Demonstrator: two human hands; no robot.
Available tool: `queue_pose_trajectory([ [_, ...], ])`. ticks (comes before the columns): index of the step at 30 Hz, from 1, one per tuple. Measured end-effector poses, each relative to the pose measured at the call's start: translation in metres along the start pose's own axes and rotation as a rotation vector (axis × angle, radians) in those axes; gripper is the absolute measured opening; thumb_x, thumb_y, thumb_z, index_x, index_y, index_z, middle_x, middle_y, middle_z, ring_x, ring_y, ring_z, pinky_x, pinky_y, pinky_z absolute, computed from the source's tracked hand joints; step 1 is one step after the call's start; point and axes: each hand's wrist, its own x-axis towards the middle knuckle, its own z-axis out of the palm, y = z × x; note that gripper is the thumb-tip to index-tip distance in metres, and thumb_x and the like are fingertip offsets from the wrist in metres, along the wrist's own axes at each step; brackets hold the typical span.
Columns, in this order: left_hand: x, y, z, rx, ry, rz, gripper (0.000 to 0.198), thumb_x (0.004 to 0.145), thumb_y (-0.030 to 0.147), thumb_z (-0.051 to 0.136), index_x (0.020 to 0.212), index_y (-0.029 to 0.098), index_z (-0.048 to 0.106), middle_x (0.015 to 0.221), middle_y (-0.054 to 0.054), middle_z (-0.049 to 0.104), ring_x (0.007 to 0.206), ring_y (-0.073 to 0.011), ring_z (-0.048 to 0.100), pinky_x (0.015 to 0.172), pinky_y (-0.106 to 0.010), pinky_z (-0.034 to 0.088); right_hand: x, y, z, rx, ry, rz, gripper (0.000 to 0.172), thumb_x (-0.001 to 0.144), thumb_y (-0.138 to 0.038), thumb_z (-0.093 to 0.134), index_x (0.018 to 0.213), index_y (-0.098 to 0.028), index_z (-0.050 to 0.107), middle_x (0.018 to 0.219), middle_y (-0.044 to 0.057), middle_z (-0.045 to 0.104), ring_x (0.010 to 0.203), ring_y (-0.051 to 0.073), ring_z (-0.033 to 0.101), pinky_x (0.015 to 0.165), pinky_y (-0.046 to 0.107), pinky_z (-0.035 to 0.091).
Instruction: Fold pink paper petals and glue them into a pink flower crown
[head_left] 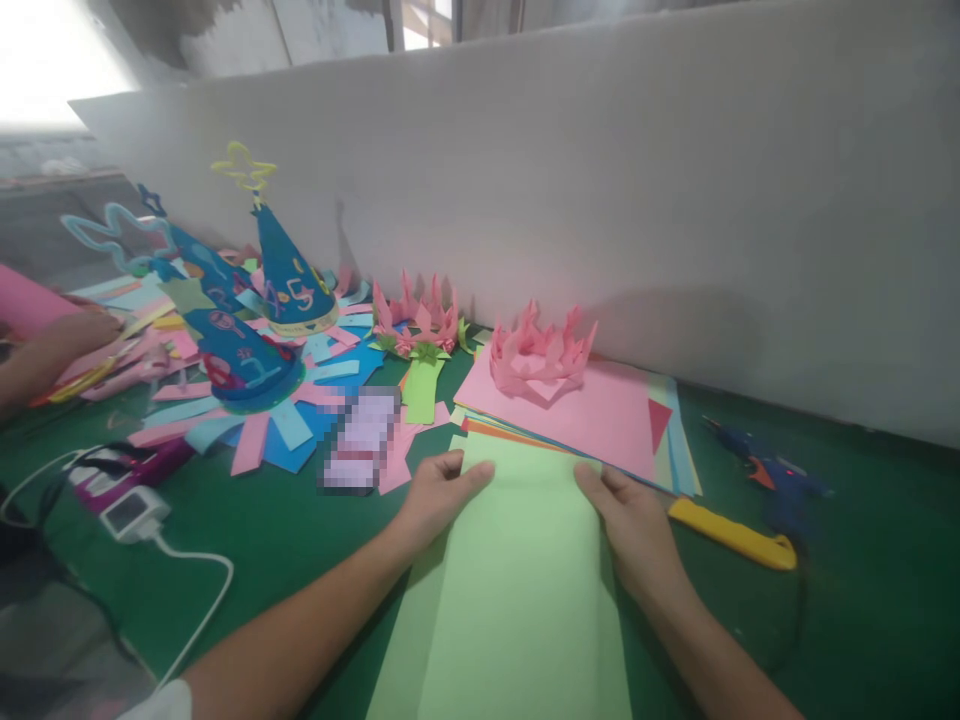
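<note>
Light green paper lies in front of me, one strip-like layer over a wider sheet. My left hand pinches its far left corner between thumb and fingers. At the far right corner, my right hand grips the same paper, thumb on top. Just beyond the far edge sits a stack of coloured paper, pink sheet uppermost. A pink paper crown stands on that stack. Another pink crown with green leaves is to its left. A yellow-handled cutter lies right of my right hand.
A blue glue gun lies at the right, its cord trailing down. Blue cone hats with paper strips fill the left. A blurred-out phone and a power strip with white cable lie nearer. Another person's hand is far left.
</note>
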Motion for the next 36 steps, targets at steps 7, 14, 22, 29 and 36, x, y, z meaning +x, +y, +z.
queue_pose_trajectory([
  [7, 0.002, 0.003, -0.001, 0.103, 0.067, 0.079, 0.051, 0.063, 0.055, 0.067, 0.048, 0.016, 0.037, 0.055, 0.005, 0.026, 0.054, -0.0075, 0.023, 0.05, -0.023, 0.02, -0.002, 0.011, 0.002, -0.05, 0.031, -0.014, 0.033, 0.061, -0.048, 0.073, 0.059, -0.018, 0.059, 0.052, -0.002, 0.06, 0.049, 0.014, 0.051, 0.052, 0.027, 0.043],
  [14, 0.006, -0.002, -0.002, 0.149, 0.062, 0.125, 0.056, 0.066, 0.055, 0.064, 0.05, 0.018, 0.026, 0.058, 0.005, 0.019, 0.055, -0.008, 0.019, 0.051, -0.024, 0.017, -0.004, 0.015, 0.003, -0.129, 0.084, -0.082, 0.034, 0.064, -0.044, 0.072, 0.052, -0.02, 0.051, 0.042, -0.006, 0.045, 0.042, 0.009, 0.038, 0.045, 0.023, 0.036],
  [22, 0.004, -0.002, -0.002, 0.135, 0.005, 0.095, 0.056, 0.069, 0.058, 0.06, 0.053, 0.018, 0.024, 0.058, 0.005, 0.016, 0.054, -0.0075, 0.017, 0.049, -0.024, 0.013, -0.005, 0.015, 0.001, -0.094, 0.041, -0.008, 0.039, 0.07, -0.055, 0.064, 0.072, -0.017, 0.067, 0.061, 0.001, 0.066, 0.053, 0.017, 0.057, 0.056, 0.028, 0.045],
  [29, 0.005, -0.005, -0.003, 0.113, -0.007, 0.069, 0.058, 0.071, 0.06, 0.057, 0.054, 0.019, 0.02, 0.059, 0.005, 0.014, 0.053, -0.0069, 0.014, 0.048, -0.024, 0.011, -0.004, 0.018, 0.001, -0.107, 0.064, -0.022, 0.038, 0.067, -0.054, 0.067, 0.073, -0.017, 0.069, 0.06, 0.001, 0.067, 0.052, 0.016, 0.056, 0.052, 0.026, 0.044],
  [36, 0.007, -0.007, -0.003, 0.141, 0.006, 0.073, 0.057, 0.072, 0.058, 0.056, 0.054, 0.019, 0.019, 0.058, 0.005, 0.014, 0.052, -0.0067, 0.014, 0.048, -0.024, 0.011, -0.003, 0.018, 0.002, -0.124, 0.083, -0.049, 0.038, 0.067, -0.053, 0.067, 0.065, -0.016, 0.063, 0.056, 0.0, 0.061, 0.053, 0.015, 0.053, 0.052, 0.025, 0.042],
])
